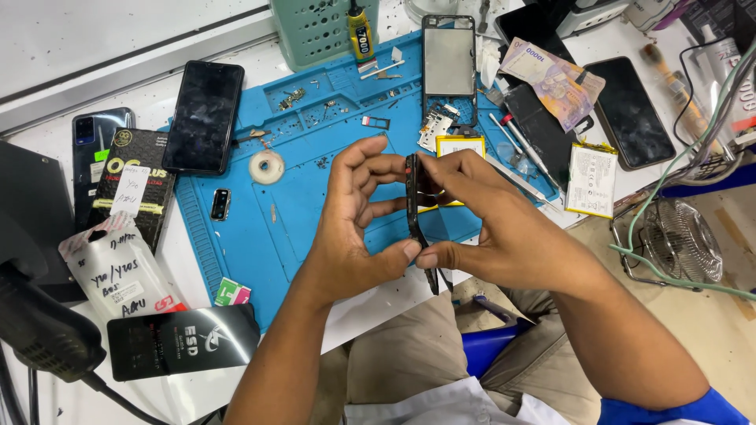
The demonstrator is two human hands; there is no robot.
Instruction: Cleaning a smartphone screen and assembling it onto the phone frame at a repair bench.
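Phone [413,206] edge-on between my hands, above the blue mat [236,228] — left hand [354,228] and right hand [488,228] both pinch it by fingertips. I judge a slip could drop it onto loose screws. I count two batteries [591,179], one banknote [551,75].
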